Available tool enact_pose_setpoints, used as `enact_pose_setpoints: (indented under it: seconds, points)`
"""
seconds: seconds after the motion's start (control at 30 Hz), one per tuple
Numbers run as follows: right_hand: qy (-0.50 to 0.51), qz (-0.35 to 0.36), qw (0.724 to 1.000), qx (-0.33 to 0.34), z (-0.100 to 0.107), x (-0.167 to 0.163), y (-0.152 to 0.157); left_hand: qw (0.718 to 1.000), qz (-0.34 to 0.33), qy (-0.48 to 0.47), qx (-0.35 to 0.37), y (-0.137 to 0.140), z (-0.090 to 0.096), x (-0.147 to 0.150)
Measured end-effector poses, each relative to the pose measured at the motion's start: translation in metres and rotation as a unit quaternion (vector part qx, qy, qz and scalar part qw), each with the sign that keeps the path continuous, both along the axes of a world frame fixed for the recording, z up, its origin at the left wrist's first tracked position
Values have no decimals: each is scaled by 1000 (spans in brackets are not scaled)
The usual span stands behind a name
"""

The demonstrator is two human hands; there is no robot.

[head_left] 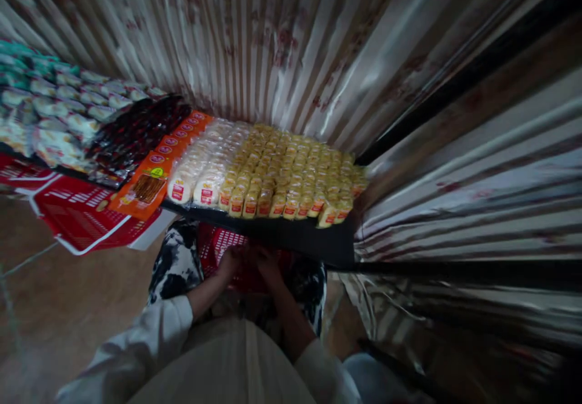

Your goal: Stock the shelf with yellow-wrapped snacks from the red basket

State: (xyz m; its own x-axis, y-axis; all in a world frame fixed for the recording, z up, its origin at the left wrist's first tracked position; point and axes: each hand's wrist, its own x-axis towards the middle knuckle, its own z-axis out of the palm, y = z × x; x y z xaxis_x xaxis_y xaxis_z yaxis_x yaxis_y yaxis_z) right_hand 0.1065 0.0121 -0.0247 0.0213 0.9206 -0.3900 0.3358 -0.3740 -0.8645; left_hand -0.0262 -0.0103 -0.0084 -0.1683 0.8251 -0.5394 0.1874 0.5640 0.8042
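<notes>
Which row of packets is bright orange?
The orange row, between the shiny dark packs and the clear-wrapped white packs. The others look mostly dark, white, yellow or green.

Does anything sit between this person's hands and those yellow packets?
Yes, the black shelf: its front edge lies between the yellow packets and the left hand and right hand, down by the red basket.

A black shelf (318,240) carries yellow packs (291,167), white packs (204,170), an orange sheet (157,167), dark packets (139,137), pale packets (68,128) and green packets (27,64).
</notes>
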Motion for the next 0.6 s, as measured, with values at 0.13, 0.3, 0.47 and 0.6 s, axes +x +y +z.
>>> enact_pose_setpoints:
  seconds: [0.13, 0.3, 0.47, 0.6]
  points:
    - [28, 33, 999, 5, 20, 10, -9, 1000, -6, 4, 15, 6, -3, 7]
    - [38, 128, 988, 72, 48, 25, -15, 980, -171, 48, 87, -4, 16, -6]
    - [-62, 193, 965, 168, 83, 40, -16, 904, -340, 184, 181, 0, 59, -14]
    - [-57, 217, 950, 216, 112, 45, -13, 872, -398, 155, 240, 7, 90, -7]
